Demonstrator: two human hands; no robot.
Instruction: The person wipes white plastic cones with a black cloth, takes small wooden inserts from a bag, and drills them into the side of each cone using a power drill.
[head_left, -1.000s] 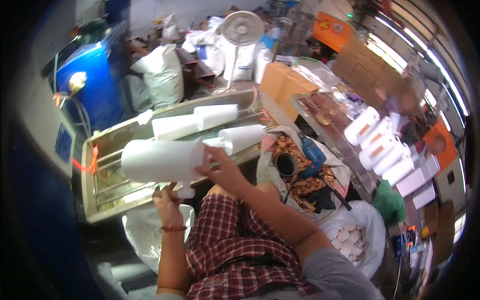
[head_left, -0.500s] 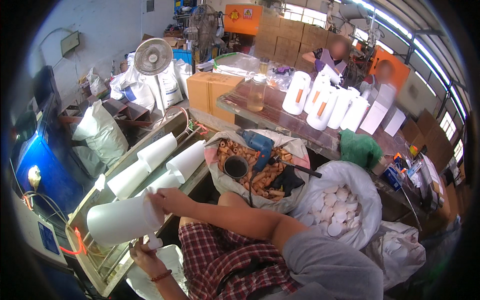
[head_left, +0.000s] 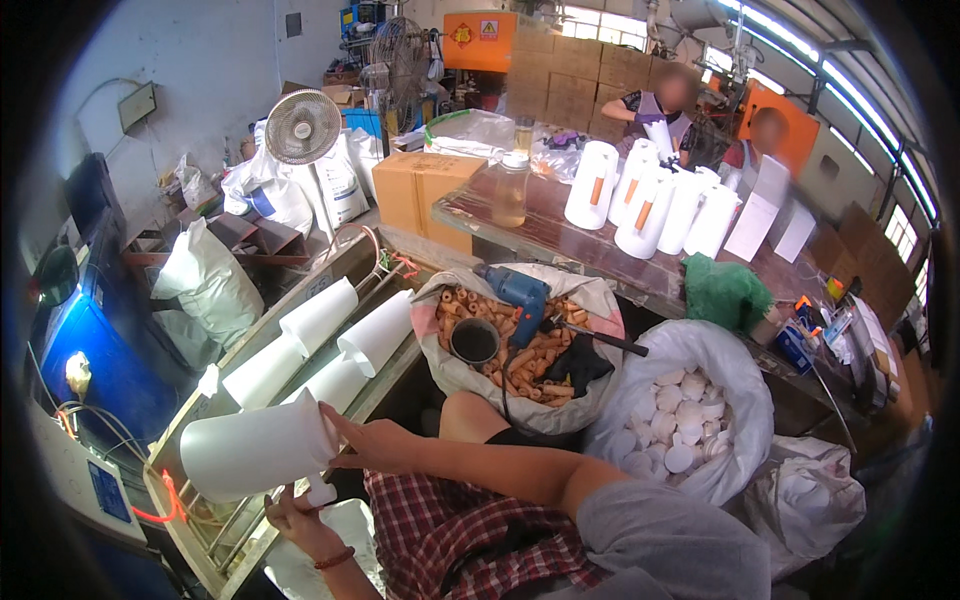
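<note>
Right hand (head_left: 375, 445) grips rim of white plastic jug (head_left: 255, 450), holding it sideways over metal trough (head_left: 215, 520). Left hand (head_left: 300, 518) closed beneath, pinching small white piece, steadying jug's mouth for fitting.

Grey short sleeve (head_left: 672, 528) lower right | red-and-white checked shorts (head_left: 450, 530) lower centre | dark beaded bracelet (head_left: 334, 559) on left wrist, lower left

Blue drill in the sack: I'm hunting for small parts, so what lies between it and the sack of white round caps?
In the head view, between the blue drill and the sack of white caps lie orange tube pieces and a dark cloth.
</note>
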